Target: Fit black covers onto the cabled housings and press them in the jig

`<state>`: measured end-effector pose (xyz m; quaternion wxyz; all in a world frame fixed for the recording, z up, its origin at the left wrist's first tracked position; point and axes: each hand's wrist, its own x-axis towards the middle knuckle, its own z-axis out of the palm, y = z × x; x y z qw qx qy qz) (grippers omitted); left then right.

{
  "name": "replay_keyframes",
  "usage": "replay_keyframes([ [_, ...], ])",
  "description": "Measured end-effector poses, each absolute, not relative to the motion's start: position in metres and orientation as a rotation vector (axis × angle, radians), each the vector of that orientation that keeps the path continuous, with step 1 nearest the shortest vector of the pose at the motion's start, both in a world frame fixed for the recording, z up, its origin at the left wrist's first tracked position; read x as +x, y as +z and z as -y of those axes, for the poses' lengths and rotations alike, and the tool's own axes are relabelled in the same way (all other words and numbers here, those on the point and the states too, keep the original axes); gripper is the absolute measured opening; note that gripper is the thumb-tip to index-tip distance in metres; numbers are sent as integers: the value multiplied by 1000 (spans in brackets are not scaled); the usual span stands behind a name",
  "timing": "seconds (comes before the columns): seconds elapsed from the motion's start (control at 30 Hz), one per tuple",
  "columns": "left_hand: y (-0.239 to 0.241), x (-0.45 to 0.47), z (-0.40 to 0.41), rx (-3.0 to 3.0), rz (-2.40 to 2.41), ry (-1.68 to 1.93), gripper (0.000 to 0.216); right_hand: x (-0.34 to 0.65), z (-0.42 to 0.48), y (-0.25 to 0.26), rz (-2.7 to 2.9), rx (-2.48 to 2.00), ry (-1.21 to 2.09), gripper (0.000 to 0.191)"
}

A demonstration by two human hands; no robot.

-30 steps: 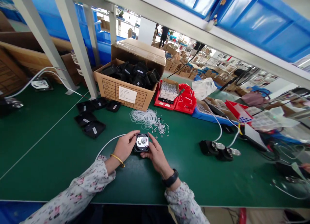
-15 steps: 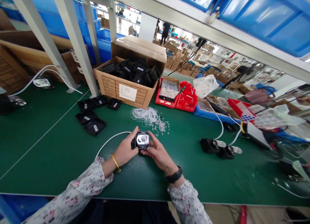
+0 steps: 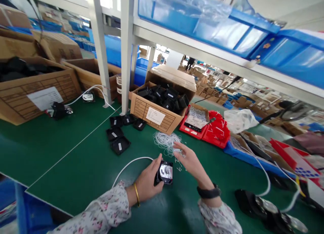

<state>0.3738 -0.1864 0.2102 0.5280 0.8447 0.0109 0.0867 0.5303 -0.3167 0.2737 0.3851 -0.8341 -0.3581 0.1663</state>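
Note:
My left hand (image 3: pixel 148 180) grips the left side of a black square housing (image 3: pixel 165 172), thumb at its lower edge and fingers along its upper left. The housing has a shiny silver inside with small wires. A white cable (image 3: pixel 126 165) curves out behind my left hand. My right hand (image 3: pixel 188 161) is raised off the housing, fingers apart, at a tangle of thin white rings (image 3: pixel 164 141). Whether its fingertips touch the rings I cannot tell. Small white-and-dark pieces (image 3: pixel 178 164) lie scattered below the tangle, partly hidden by my right hand.
Several black covers (image 3: pixel 120 145) lie to the left. Behind stands a cardboard box (image 3: pixel 157 114) of black housings. Red trays (image 3: pixel 216 131) hold screws and small red parts. Black lamp-like units with cables (image 3: pixel 250 203) lie at right. A shelf post (image 3: pixel 126 58) rises behind.
My right hand has let go of the housing and moved up and right to the white rings. My left hand keeps its hold. The camera view has turned left.

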Motion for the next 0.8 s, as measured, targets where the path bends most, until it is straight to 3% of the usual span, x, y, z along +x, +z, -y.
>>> replay_keyframes([
  [0.13, 202, 368, 186, 2073, 6, 191, 90, 538, 214, 291, 1350, -2307, 295, 37],
  [0.27, 178, 371, 185, 2147, -37, 96, 91, 522, 131, 276, 1407, -2391, 317, 44],
  [0.4, 167, 378, 180, 2121, -52, 29, 92, 527, 109, 264, 1314, -2411, 349, 14],
  [0.5, 178, 377, 181, 2047, -40, 60, 97, 539, 140, 269, 1165, -2352, 377, 5],
  [0.67, 203, 374, 181, 1884, -125, 97, 93, 542, 286, 280, 635, -2261, 486, 36],
  [0.8, 211, 376, 179, 1870, -135, 107, 77, 502, 416, 260, 193, -2227, 722, 38],
])
